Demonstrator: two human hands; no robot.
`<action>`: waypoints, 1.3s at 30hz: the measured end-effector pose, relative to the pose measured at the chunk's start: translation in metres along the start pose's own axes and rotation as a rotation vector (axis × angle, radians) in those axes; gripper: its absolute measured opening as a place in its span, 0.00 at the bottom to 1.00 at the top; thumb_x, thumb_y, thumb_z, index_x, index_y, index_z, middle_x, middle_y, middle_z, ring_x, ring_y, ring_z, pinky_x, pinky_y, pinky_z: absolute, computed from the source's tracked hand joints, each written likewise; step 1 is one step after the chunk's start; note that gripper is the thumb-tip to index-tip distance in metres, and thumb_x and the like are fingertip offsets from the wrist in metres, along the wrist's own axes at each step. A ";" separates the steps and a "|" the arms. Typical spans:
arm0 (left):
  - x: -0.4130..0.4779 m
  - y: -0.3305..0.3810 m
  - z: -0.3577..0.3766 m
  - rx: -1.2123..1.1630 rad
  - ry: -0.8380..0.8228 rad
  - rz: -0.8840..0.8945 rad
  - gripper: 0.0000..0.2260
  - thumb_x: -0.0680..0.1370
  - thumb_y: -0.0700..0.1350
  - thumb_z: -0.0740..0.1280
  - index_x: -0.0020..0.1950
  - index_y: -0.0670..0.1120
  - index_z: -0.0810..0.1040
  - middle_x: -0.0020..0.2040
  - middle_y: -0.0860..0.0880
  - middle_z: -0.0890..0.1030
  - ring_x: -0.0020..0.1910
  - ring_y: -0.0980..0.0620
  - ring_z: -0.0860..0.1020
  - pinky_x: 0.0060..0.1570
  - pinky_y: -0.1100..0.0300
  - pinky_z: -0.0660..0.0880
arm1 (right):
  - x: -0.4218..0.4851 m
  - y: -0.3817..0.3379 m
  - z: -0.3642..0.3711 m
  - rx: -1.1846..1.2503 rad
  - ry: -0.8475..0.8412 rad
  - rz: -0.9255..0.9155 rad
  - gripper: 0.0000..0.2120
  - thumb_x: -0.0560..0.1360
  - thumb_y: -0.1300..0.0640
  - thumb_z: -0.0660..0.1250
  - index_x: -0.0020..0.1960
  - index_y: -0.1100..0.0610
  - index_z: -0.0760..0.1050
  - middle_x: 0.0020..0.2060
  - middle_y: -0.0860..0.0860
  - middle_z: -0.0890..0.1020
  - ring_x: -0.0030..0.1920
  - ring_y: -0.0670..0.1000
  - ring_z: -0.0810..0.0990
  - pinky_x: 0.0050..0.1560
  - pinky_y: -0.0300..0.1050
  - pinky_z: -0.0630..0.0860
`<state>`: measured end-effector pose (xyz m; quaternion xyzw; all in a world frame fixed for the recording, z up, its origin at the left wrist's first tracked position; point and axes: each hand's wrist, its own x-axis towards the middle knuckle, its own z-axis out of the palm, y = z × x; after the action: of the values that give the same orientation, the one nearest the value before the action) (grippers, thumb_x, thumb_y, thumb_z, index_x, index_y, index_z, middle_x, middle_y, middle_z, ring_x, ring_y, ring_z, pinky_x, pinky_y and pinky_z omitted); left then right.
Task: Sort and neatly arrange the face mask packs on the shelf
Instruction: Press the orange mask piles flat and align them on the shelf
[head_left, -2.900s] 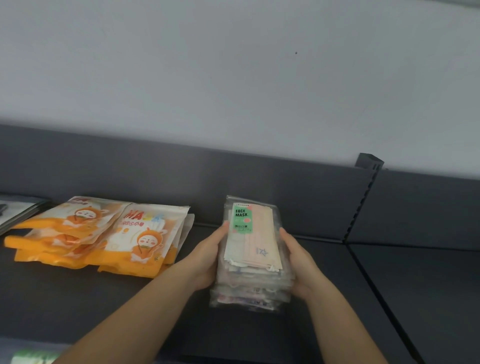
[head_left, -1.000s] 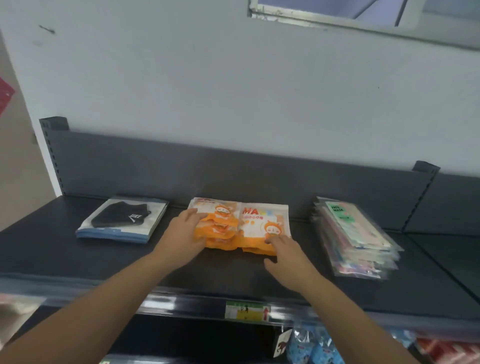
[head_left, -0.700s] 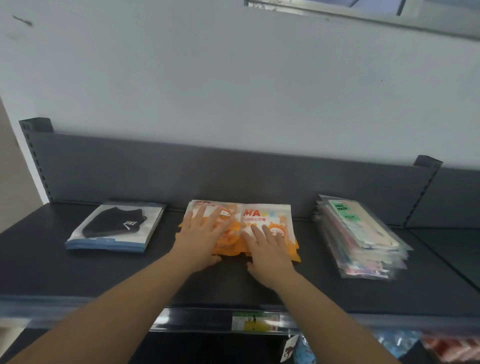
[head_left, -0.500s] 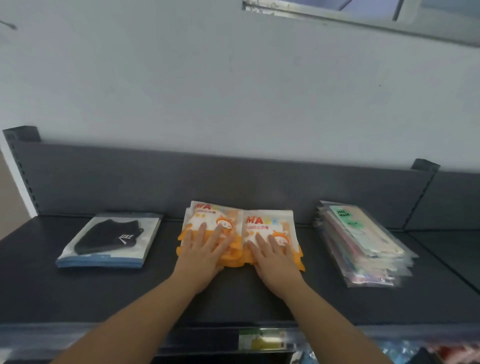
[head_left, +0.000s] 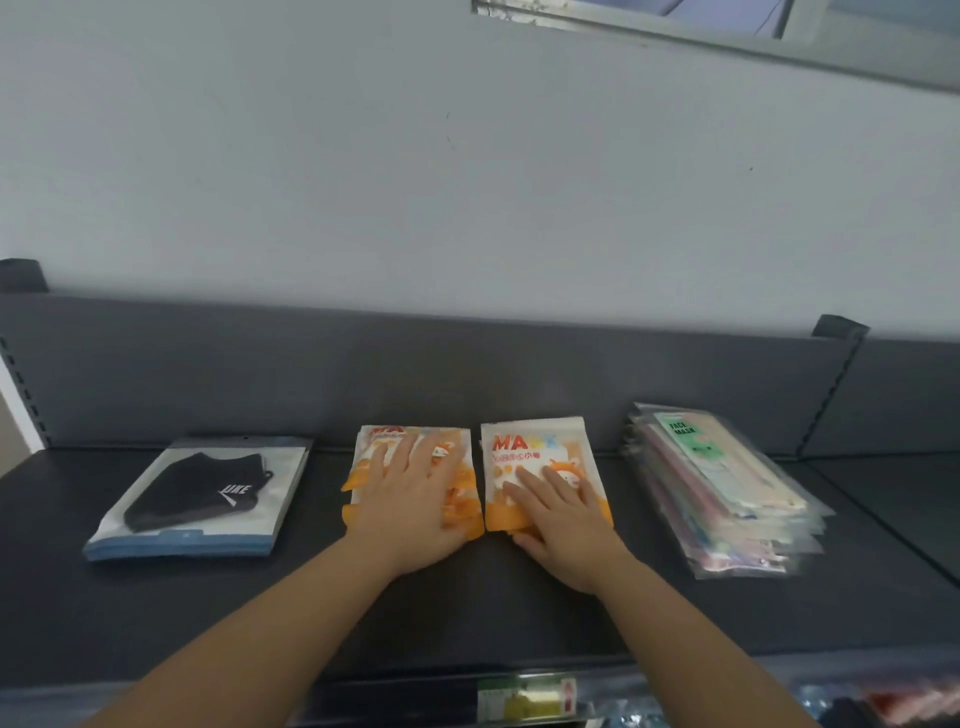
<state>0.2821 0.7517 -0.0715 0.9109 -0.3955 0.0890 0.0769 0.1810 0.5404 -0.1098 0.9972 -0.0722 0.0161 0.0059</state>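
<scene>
Two piles of orange-and-white mask packs lie side by side on the dark shelf (head_left: 467, 613). My left hand (head_left: 415, 499) presses flat on the left orange pile (head_left: 382, 441), fingers straight. My right hand (head_left: 558, 512) presses flat on the right orange pile (head_left: 530, 449). A narrow gap separates the two piles. To the left lies a stack of black mask packs (head_left: 200, 499) in clear-and-blue packaging. At the right sits a stack of clear packs (head_left: 727, 488) with a green FACE MASK label on top.
The grey back panel (head_left: 467, 374) runs behind the packs, with an upright post (head_left: 831, 384) at the right and a second shelf bay beyond it. A price label (head_left: 524, 696) sits on the front edge. Goods show on the level below at lower right.
My hands left the clear stack, which now lies at the right. They moved onto the orange packs, flattened on them, and the two piles have been squared up with a gap between them.
</scene>
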 end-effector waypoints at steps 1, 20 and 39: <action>0.002 0.008 -0.004 -0.069 0.029 -0.003 0.36 0.74 0.64 0.61 0.79 0.54 0.54 0.80 0.49 0.53 0.80 0.45 0.50 0.77 0.44 0.48 | -0.002 0.002 0.001 0.021 -0.001 -0.011 0.31 0.81 0.37 0.53 0.80 0.40 0.45 0.80 0.42 0.45 0.80 0.52 0.40 0.77 0.61 0.39; 0.101 0.119 0.041 -0.647 -0.265 -0.746 0.38 0.80 0.43 0.64 0.81 0.48 0.42 0.75 0.41 0.64 0.69 0.41 0.70 0.67 0.49 0.72 | 0.011 0.064 -0.003 1.091 0.066 0.592 0.23 0.82 0.47 0.60 0.74 0.54 0.66 0.64 0.52 0.78 0.59 0.52 0.78 0.62 0.49 0.75; 0.135 0.117 0.066 -0.917 -0.186 -0.912 0.26 0.82 0.45 0.58 0.79 0.48 0.54 0.65 0.41 0.74 0.60 0.43 0.77 0.61 0.49 0.76 | 0.014 0.075 -0.013 1.419 0.055 0.661 0.17 0.83 0.51 0.58 0.71 0.53 0.70 0.56 0.50 0.82 0.54 0.51 0.82 0.50 0.47 0.81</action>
<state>0.2936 0.5633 -0.0976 0.8659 0.0276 -0.2094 0.4535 0.1837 0.4642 -0.0958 0.6885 -0.3376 0.0841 -0.6363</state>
